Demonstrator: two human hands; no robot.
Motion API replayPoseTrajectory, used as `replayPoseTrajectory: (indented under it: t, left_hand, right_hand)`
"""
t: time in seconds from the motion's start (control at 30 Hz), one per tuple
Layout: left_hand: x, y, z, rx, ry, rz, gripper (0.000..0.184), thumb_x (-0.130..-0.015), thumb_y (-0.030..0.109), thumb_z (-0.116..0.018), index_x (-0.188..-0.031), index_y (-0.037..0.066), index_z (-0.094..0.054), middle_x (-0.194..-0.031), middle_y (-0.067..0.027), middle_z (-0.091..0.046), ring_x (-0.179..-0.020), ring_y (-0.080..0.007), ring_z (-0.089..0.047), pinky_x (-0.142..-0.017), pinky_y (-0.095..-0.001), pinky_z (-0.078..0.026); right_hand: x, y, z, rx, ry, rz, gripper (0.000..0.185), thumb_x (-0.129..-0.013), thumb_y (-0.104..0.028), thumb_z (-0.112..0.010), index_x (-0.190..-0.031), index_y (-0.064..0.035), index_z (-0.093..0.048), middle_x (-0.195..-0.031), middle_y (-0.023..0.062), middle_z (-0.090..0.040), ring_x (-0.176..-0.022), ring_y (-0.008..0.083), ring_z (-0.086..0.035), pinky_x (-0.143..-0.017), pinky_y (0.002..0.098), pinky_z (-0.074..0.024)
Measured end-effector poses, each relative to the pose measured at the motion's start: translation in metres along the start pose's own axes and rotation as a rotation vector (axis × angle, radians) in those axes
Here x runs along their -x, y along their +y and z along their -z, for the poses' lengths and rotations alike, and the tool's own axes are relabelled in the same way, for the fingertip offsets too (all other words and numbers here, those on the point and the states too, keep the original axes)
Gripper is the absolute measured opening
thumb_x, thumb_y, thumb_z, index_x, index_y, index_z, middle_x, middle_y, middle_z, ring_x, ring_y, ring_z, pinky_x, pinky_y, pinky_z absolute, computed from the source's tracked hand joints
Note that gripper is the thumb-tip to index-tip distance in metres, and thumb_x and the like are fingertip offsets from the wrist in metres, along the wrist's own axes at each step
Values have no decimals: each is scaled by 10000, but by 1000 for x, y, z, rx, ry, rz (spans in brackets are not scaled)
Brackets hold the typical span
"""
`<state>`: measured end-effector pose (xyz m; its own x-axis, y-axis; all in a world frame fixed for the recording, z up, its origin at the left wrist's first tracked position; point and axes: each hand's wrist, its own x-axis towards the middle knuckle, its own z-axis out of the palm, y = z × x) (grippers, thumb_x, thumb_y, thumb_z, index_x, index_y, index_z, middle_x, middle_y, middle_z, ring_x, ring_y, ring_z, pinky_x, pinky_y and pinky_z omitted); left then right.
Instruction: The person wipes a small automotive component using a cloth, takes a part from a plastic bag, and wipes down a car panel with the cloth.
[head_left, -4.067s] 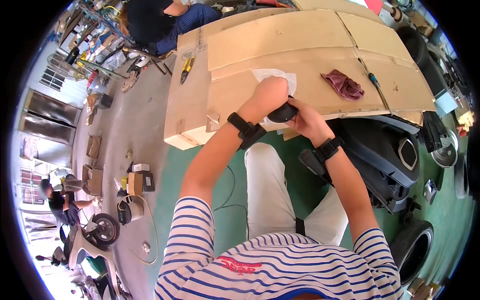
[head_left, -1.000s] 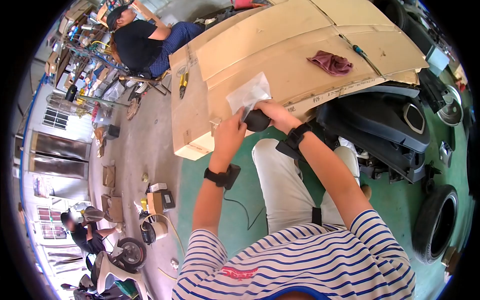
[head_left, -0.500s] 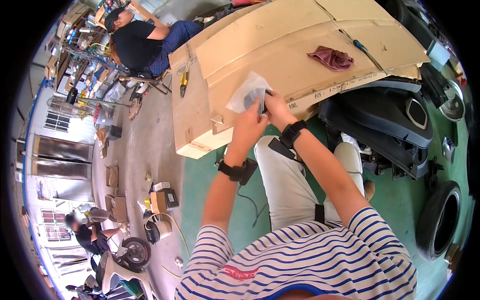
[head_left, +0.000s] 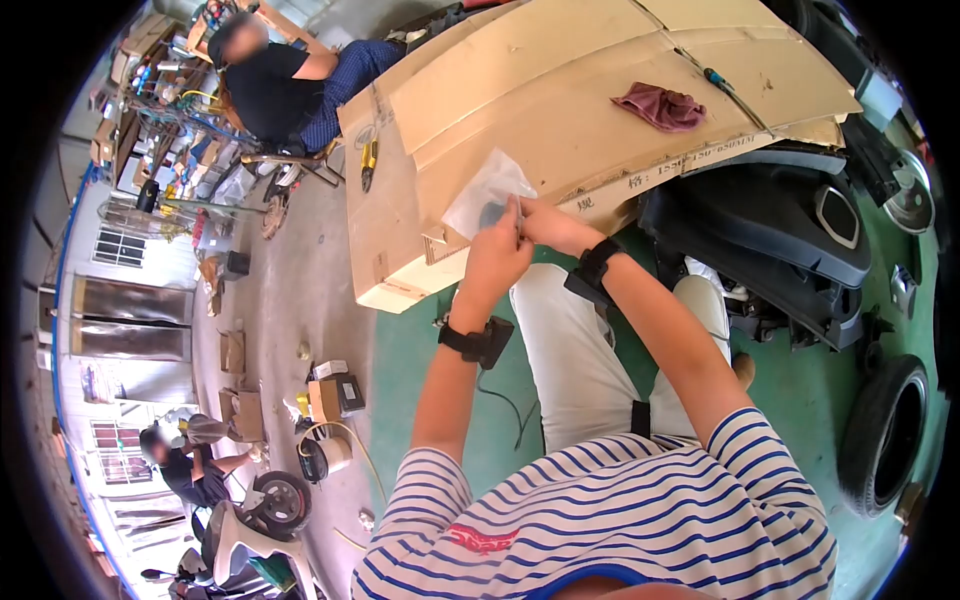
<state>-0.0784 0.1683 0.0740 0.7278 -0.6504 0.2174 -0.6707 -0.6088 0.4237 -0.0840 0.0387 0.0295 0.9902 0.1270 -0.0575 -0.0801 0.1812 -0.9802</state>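
Over the near edge of the cardboard, a translucent plastic bag (head_left: 488,183) is held in front of me. A greyish flat item (head_left: 490,214) shows through its lower part; its kind I cannot make out. My left hand (head_left: 497,262) pinches the bag's near edge, thumb up. From the right, my right hand (head_left: 552,226) meets it with closed fingers at the same edge; the fingertips are partly hidden. Both wrists wear black straps with small boxes.
Flattened cardboard (head_left: 560,110) covers the work surface. On it lie a yellow-handled tool (head_left: 369,165), a maroon rag (head_left: 660,107) and a screwdriver (head_left: 718,84). Black vehicle bodywork (head_left: 770,225) and a tire (head_left: 884,437) are at right. A seated person (head_left: 275,90) is at upper left.
My hands and the bag have shifted slightly left. My right fingers have closed in beside my left hand, and the dark piece seen by them earlier is now hidden.
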Motion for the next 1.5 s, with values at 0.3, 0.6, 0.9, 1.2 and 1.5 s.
replayPoseTrajectory:
  t: [0.3, 0.6, 0.9, 1.2, 1.5]
  left_hand:
    - [5, 24, 4, 229, 26, 56, 585, -711, 77, -572, -1266, -18, -417, -537, -118, -431, -462, -203, -431, -501, -311, -399]
    - [17, -5, -1, 30, 216, -28, 645, -710, 106, -625, -1286, -41, -374, -745, -121, -506, -737, -255, -499, -694, -358, -423]
    - [11, -8, -37, -59, 244, -10, 730, -711, 197, -693, -1325, 77, -319, -1242, -229, -334, -1155, -452, -350, -956, -452, -355]
    - [-71, -30, -85, -116, 269, -84, 579, -822, 122, -558, -1343, 95, -307, -1393, -262, -183, -1235, -503, -216, -1016, -534, -227]
    - [-82, -45, -95, -117, 117, -46, 611, -726, 54, -623, -1282, 117, -377, -1386, -246, -197, -1264, -514, -153, -1006, -596, -174]
  right_hand:
    - [-5, 5, -23, -594, 392, 85, 202, -883, -166, -487, -992, -2, -533, -787, 54, -563, -732, 126, -539, -627, 282, -446]
    - [-4, 6, -15, 76, 57, 69, 288, -818, -214, -413, -804, 27, -570, -741, 92, -564, -708, 173, -541, -618, 291, -449]
    - [25, -12, 19, 513, 218, 265, 229, -779, -119, -466, -901, 12, -610, -832, 236, -596, -753, 356, -593, -691, 393, -473]
    - [59, -57, 209, 1523, 865, 583, 374, -747, -192, -564, -1116, -132, -579, -1171, 89, -534, -1089, 300, -465, -913, 432, -371]
    - [41, -41, 257, 1686, 650, 238, 368, -817, -314, -530, -1154, -166, -534, -1106, 44, -513, -1066, 288, -431, -842, 465, -352]
